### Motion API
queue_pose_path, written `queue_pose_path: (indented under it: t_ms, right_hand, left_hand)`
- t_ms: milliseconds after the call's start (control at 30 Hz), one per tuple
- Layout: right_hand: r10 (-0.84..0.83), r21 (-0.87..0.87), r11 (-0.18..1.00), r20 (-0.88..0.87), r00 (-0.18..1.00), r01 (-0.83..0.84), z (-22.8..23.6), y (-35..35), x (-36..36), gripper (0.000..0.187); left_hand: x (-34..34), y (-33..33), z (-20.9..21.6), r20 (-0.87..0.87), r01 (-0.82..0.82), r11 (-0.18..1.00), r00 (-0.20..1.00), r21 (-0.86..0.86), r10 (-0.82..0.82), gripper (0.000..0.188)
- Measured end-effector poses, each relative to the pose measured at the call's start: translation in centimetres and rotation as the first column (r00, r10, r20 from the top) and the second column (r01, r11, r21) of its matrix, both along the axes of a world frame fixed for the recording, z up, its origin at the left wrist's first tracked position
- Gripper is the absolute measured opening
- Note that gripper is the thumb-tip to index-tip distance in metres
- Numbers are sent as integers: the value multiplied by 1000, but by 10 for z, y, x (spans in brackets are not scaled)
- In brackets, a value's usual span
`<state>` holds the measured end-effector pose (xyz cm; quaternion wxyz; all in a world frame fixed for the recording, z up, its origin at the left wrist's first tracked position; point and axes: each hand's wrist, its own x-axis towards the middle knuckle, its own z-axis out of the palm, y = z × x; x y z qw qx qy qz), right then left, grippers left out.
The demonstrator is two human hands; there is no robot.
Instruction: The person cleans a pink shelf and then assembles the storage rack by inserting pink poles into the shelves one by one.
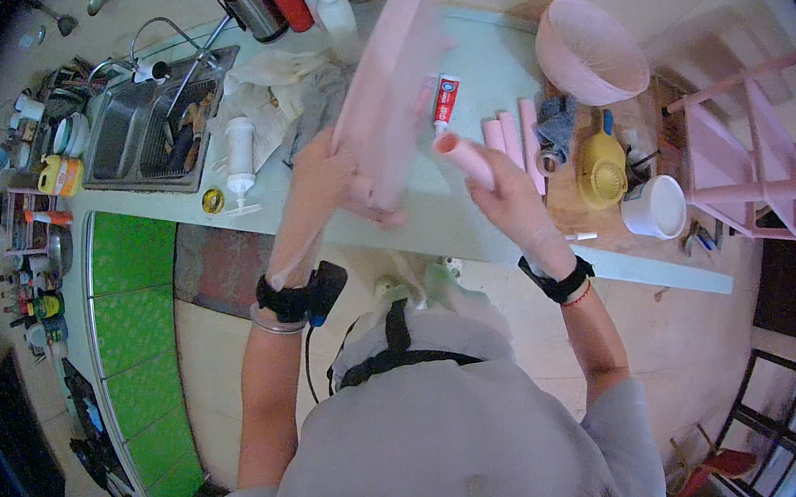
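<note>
Both bare arms reach up and forward, each with a black band on the wrist. The left hand is curled in a grip. The right hand is closed tight too.

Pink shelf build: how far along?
Done: one pink rack stands assembled at right. In hand: left hand holds a flat pink plastic shelf panel tilted up, and right hand holds a pink plastic tube against its lower edge. Left: three loose pink tubes lie on the counter.
</note>
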<state>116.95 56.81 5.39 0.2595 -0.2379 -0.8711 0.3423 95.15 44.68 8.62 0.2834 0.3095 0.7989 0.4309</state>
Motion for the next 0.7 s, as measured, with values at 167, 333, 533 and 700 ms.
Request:
queue_pose_path:
  t_ms: [167, 333, 533, 700]
  right_hand:
    - [55, 88, 993, 215, 975, -75, 8, -24, -4, 52]
    - [4, 315, 946, 232, 973, -79, 14, -33, 0, 57]
    - [4, 377, 920, 266, 964, -108, 20, -41, -1, 57]
    - [-10, 408, 909, 229, 973, -86, 21, -49, -1, 60]
  left_hand:
    - [6, 4, -10, 18, 136, 990, 991, -28, -136, 36]
    - [10, 7, -26, 118, 82, 990, 988, 113, -96, 38]
    - [14, 8, -18, 47, 99, 994, 994, 45, -101, 38]
    - [19, 8, -13, 37, 83, 993, 996, 79, -86, 37]
